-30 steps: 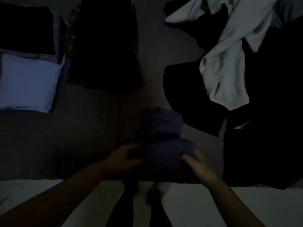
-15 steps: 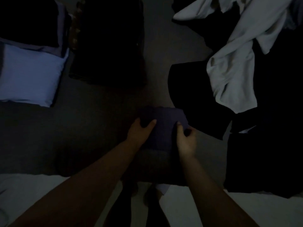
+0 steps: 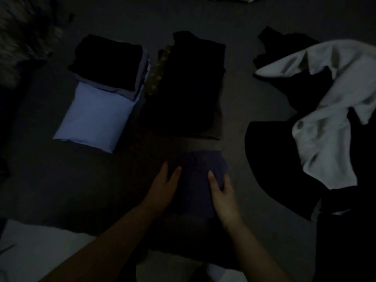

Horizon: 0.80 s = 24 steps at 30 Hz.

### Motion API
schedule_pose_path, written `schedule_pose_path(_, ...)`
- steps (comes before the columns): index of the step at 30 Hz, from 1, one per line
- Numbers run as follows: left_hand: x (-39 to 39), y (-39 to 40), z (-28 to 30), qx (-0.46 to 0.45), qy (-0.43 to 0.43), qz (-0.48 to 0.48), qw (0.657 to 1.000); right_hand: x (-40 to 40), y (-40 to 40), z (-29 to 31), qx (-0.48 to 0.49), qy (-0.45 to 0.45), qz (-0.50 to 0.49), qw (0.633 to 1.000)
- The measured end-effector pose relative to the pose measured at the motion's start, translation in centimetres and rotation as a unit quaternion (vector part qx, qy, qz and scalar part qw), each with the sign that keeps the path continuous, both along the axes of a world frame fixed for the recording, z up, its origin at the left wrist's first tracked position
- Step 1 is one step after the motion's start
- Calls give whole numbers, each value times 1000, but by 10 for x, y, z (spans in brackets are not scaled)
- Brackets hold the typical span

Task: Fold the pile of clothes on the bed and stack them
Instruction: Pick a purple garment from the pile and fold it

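Dim room, dark grey bed cover [image 3: 240,82], pale floor [image 3: 40,251] at its near edge.

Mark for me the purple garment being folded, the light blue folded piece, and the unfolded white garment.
purple garment [image 3: 200,169]: head view, upper flat part between the hands.
light blue folded piece [image 3: 95,117]: head view, middle of its top face.
white garment [image 3: 329,139]: head view, middle of the crumpled cloth.
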State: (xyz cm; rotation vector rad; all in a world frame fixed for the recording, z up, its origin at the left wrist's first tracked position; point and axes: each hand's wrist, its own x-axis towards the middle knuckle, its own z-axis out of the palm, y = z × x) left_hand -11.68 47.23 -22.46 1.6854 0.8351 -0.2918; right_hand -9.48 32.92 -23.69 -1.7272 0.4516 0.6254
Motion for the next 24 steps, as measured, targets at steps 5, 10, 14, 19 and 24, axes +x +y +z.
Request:
schedule_pose_path(5, 35, 134, 25, 76, -100, 2, 992, 49, 132, 30, 86, -77, 22, 993)
schedule_pose_path(10, 128, 264, 60, 170, -184, -13, 968, 140, 259, 54, 136, -168, 7, 976)
schedule_pose_path(14, 204, 330, 47, 53, -142, 33, 988, 199, 320, 37, 68, -188, -38, 979)
schedule_pose_path(19, 204, 340, 6, 119, -124, -91, 981, 209, 332, -5, -26, -226, 0, 974)
schedule_pose_path(24, 201, 328, 2, 419, -235, -199, 854, 194, 324, -7, -31, -262, 62, 963)
